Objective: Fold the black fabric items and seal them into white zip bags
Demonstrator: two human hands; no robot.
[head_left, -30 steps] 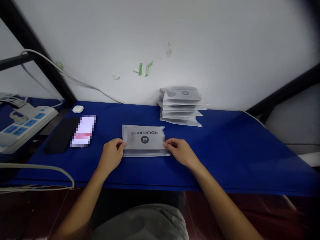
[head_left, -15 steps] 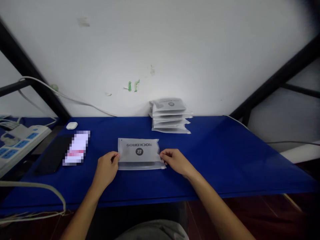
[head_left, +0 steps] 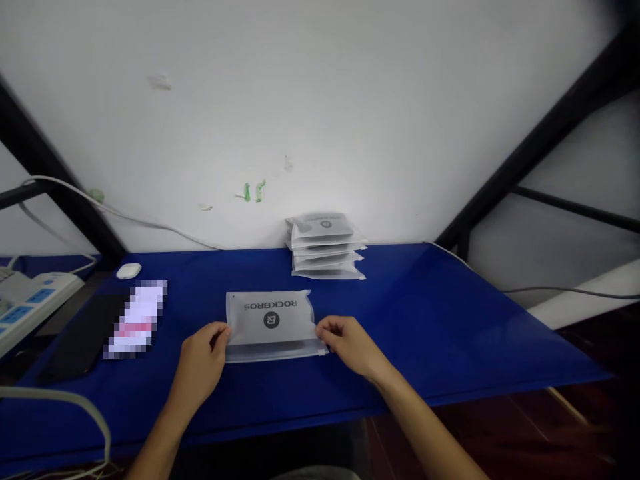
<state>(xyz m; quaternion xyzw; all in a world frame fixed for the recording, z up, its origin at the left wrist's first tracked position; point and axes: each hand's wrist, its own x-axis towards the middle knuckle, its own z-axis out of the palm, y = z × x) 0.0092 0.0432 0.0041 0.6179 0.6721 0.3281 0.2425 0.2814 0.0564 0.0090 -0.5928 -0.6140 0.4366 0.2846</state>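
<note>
A frosted plastic zip bag point(head_left: 270, 327) lies flat on the blue tabletop, its ROCKBROS print upside down to me. Its zip edge with a small slider faces me, and something dark shows faintly through that strip. My left hand point(head_left: 204, 357) pinches the bag's left edge between thumb and fingers. At the right edge, close to the slider end, my right hand point(head_left: 350, 343) grips with thumb and forefinger. Behind the bag, a stack of several similar filled zip bags point(head_left: 326, 247) stands near the wall.
A phone with a blurred bright screen point(head_left: 135, 320) lies on the left, beside a dark flat object point(head_left: 83, 337). Behind them sits a white earbud case point(head_left: 129, 271). A white power strip point(head_left: 37, 303) and cables point(head_left: 60, 393) occupy the far left. Black metal frame bars flank the blue table point(head_left: 425, 333).
My view has tilted up and shifted slightly, so the table and bags appear lower and further left. Both hands keep their hold on the bag, which stays in about the same place.
</note>
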